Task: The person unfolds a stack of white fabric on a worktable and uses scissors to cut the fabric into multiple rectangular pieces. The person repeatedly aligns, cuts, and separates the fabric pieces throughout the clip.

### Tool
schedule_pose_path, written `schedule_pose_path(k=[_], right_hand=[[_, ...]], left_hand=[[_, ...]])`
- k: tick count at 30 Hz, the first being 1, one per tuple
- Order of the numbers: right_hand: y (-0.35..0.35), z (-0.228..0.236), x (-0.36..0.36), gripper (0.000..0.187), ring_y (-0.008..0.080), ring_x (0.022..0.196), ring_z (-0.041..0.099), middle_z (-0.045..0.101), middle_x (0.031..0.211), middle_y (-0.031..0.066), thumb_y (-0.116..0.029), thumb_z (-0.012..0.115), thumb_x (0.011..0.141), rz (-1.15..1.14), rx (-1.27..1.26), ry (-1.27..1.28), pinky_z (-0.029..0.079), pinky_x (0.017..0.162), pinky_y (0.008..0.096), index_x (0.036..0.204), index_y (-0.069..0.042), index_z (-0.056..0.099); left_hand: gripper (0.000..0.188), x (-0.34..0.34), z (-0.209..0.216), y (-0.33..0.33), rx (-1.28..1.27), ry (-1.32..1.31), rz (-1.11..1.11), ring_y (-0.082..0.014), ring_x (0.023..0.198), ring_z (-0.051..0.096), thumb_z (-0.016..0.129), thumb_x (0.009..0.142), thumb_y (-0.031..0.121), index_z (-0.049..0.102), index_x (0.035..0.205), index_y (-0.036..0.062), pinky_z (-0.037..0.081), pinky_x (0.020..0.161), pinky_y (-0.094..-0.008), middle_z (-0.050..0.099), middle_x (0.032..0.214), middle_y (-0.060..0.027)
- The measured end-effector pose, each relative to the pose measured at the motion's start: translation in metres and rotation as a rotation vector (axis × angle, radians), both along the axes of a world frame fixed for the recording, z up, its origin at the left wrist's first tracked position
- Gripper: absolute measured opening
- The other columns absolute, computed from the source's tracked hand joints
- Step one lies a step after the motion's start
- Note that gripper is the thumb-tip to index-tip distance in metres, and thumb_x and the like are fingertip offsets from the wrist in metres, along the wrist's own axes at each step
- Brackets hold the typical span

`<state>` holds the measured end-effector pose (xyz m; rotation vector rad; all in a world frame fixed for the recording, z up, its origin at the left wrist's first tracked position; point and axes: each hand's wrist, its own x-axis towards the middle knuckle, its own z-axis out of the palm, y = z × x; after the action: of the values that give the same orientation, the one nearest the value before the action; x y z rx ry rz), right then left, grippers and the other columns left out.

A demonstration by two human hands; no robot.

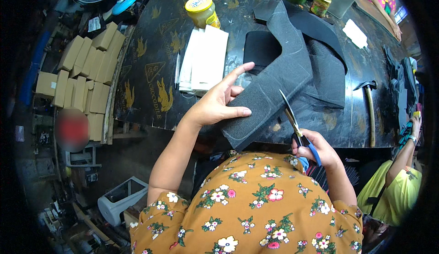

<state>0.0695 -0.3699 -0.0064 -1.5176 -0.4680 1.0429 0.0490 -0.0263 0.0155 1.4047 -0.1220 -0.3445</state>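
Head view: grainy bent sheet (276,82), pointed scissors (296,127).

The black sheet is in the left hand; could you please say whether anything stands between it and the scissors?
Nothing visible does: the scissors in the right hand overlap the edge of the sheet in this view.

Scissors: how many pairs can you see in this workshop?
1 pair: the blue-handled scissors in the right hand, near the dark grey foam piece. Others may be hidden.
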Motion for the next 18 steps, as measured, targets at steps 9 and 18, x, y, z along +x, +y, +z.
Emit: schedule_pose_path(k=[9,18], right_hand=[[0.012,-0.002,-0.019,0.056,0.0184,0.082,0.056,0.057,0.086,0.0091,-0.053,0.073,0.086,0.082,0.015,-0.137,0.048,0.074,0.0336,0.099,-0.002,0.054],[0.015,0.003,-0.03,0.027,0.0021,0.071,0.045,0.052,0.074,-0.0066,-0.019,0.078,0.091,-0.075,-0.155,0.063,0.038,0.059,0.0228,0.084,-0.006,0.056]], left_hand=[[0.034,-0.012,0.005,0.0,0.159,-0.194,-0.058,-0.0163,0.105,0.067,0.08,0.081,0.003,0.076,0.115,0.0021,0.05,0.097,-0.0301,0.074,0.111,-0.0095],[0.036,-0.017,0.002,0.001,0.166,-0.176,0.0,-0.016,0.107,0.066,0.081,0.08,0.003,0.076,0.116,0.0029,0.049,0.098,-0.0309,0.074,0.113,-0.0085]])
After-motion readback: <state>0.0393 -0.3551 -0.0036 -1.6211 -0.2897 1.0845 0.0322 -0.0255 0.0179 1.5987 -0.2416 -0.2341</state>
